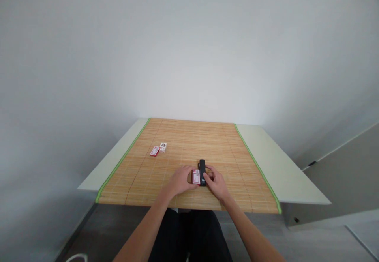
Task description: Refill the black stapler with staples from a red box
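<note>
The bamboo mat (189,143) has lots of open room, with green edges left and right. Near the front edge, the left hand (181,180) touches a small red and white box (196,176). The right hand (217,183) curls its fingers around a black stapler (202,171), just beside the box. Two more small boxes (158,149) lie far left.

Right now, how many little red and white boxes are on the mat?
3. One small red and white box sits between the hands beside the black stapler. Two more, a red-topped box and a white box, lie together at the mat's far left.
</note>
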Available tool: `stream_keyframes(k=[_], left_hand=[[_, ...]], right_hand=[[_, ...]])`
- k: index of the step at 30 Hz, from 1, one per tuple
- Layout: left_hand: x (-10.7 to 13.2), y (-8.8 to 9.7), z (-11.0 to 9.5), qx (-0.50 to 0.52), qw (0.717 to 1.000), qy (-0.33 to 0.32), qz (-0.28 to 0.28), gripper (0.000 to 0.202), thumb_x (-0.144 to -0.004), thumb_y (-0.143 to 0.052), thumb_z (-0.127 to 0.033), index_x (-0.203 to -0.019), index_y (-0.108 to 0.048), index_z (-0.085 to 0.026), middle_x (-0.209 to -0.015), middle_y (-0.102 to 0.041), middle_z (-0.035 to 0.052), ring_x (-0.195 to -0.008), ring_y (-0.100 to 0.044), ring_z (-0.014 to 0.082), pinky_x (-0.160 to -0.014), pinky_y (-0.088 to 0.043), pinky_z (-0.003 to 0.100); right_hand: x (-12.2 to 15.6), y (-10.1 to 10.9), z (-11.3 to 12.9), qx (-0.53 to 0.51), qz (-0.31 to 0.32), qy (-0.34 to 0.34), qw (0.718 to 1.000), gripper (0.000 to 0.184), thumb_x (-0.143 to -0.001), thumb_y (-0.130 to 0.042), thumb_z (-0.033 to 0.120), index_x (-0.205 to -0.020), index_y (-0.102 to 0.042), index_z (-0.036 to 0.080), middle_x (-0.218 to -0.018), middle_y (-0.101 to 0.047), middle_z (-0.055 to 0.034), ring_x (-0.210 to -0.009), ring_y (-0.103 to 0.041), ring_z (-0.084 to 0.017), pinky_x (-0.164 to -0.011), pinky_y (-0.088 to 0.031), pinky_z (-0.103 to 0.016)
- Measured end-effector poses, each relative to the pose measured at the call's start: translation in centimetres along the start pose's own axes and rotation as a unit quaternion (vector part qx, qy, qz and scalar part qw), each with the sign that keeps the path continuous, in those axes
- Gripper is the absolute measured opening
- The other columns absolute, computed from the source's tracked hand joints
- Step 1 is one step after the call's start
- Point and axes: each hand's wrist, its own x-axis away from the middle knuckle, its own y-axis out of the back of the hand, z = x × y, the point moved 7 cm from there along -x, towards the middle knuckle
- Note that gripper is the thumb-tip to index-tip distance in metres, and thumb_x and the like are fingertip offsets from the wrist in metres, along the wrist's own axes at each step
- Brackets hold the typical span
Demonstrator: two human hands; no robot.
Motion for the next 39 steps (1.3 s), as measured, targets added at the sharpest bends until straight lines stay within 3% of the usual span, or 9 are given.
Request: stream_keyframes(k=[4,7,10,14,20,25,28,35,39], left_hand=[[0.4,-0.9,-0.1,0.017,1.0,0.001,0.0,0.074,-0.067,-0.088,-0.042,-0.134,-0.06,-0.03,-0.134,-0.063,0.007,-0.122,-0.057,0.0315,-0.105,-0.044,0.043],[1.3,1.1,1.7,0.04,0.996,0.03,-0.07,0.074,-0.079,-0.079,-0.048,-0.145,-0.05,-0.032,-0.143,-0.056,0.0069,-0.122,-0.057,0.0275,-0.105,-0.046,0.041],[2.9,6.7,6.8,-0.009,0.971,0.13,-0.203,0.045,-0.096,-0.057,-0.046,-0.137,-0.055,-0.027,-0.135,-0.06,0.0086,-0.115,-0.059,0.0258,-0.104,-0.046,0.042],[4.1,15.1,14.2,-0.142,0.896,0.262,-0.329,0.053,-0.092,-0.058,-0.043,-0.137,-0.052,-0.017,-0.138,-0.057,0.0152,-0.131,-0.05,0.0326,-0.113,-0.037,0.048],[-0.5,16.3,17.3,-0.157,0.966,0.182,-0.099,0.068,-0.07,-0.071,-0.024,-0.136,-0.057,-0.019,-0.142,-0.061,0.0102,-0.131,-0.053,0.0319,-0.111,-0.039,0.039],[0.2,16.1,16.4,-0.149,0.971,0.173,-0.071,0.053,-0.064,-0.074,-0.024,-0.116,-0.069,-0.019,-0.12,-0.07,0.012,-0.113,-0.062,0.0326,-0.101,-0.045,0.04],[0.9,14.2,14.3,-0.141,0.974,0.164,-0.072,0.055,-0.068,-0.074,-0.031,-0.121,-0.067,-0.02,-0.119,-0.069,0.0122,-0.111,-0.063,0.032,-0.098,-0.047,0.04],[-0.6,4.6,1.6,-0.01,1.0,0.011,-0.005,0.065,-0.072,-0.079,-0.033,-0.134,-0.062,-0.028,-0.128,-0.063,0.0076,-0.115,-0.062,0.0279,-0.102,-0.048,0.038],[-0.9,2.0,-1.6,-0.002,0.999,-0.006,0.032,0.067,-0.069,-0.084,-0.037,-0.133,-0.064,-0.032,-0.13,-0.063,0.0087,-0.12,-0.06,0.0325,-0.105,-0.046,0.043]], right_hand=[[0.0,0.1,0.2,-0.012,0.005,-0.01,1.0,0.056,-0.093,-0.058,0.055,-0.135,-0.059,0.018,-0.057,-0.053,0.0052,-0.054,-0.05,-0.016,-0.055,-0.041,-0.027],[0.1,0.4,0.3,-0.038,-0.005,-0.024,0.999,0.06,-0.095,-0.052,0.057,-0.139,-0.054,0.017,-0.059,-0.056,0.0042,-0.054,-0.052,-0.017,-0.055,-0.043,-0.028],[0.1,0.5,0.4,-0.061,-0.014,-0.026,0.998,0.061,-0.097,-0.048,0.059,-0.141,-0.052,0.017,-0.06,-0.058,0.0033,-0.055,-0.054,-0.018,-0.057,-0.045,-0.03],[0.1,0.4,0.3,-0.057,-0.014,-0.027,0.998,0.059,-0.097,-0.048,0.057,-0.141,-0.052,0.016,-0.059,-0.057,0.0034,-0.055,-0.054,-0.019,-0.058,-0.045,-0.03],[0.0,0.4,-0.3,-0.06,-0.013,-0.03,0.998,0.057,-0.097,-0.048,0.055,-0.139,-0.053,0.017,-0.059,-0.057,0.0044,-0.054,-0.053,-0.018,-0.055,-0.043,-0.028],[-0.1,0.5,-0.6,-0.052,-0.025,-0.03,0.998,0.054,-0.097,-0.049,0.054,-0.138,-0.054,0.019,-0.058,-0.057,0.0045,-0.055,-0.054,-0.018,-0.056,-0.043,-0.028],[-0.1,0.5,-0.6,-0.048,-0.023,-0.025,0.998,0.053,-0.097,-0.049,0.054,-0.137,-0.056,0.02,-0.059,-0.058,0.004,-0.056,-0.054,-0.018,-0.057,-0.044,-0.028],[-0.1,0.3,-0.3,-0.058,-0.007,-0.025,0.998,0.057,-0.096,-0.049,0.058,-0.137,-0.056,0.018,-0.059,-0.056,0.0042,-0.055,-0.053,-0.017,-0.056,-0.044,-0.028],[-0.1,0.3,-0.4,-0.061,-0.014,-0.022,0.998,0.06,-0.095,-0.049,0.061,-0.136,-0.056,0.018,-0.059,-0.056,0.0043,-0.055,-0.053,-0.017,-0.057,-0.044,-0.028]])
